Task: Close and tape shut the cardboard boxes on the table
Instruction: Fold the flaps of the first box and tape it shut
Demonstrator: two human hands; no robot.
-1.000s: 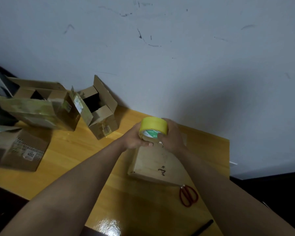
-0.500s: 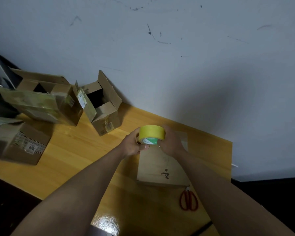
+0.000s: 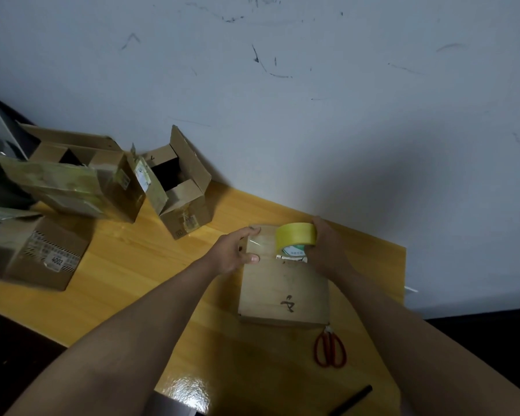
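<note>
My right hand (image 3: 327, 250) grasps a yellow tape roll (image 3: 296, 238), holding it on edge on the far end of a closed cardboard box (image 3: 282, 283). My left hand (image 3: 237, 250) clasps the box's far left corner, thumb on top and fingers curled over the far edge. The box lies flat on a yellow wooden table (image 3: 162, 265). Red-handled scissors (image 3: 330, 349) lie just beside its near right corner. Further left, by the wall, stand two open boxes (image 3: 180, 190), well apart from my hands.
</note>
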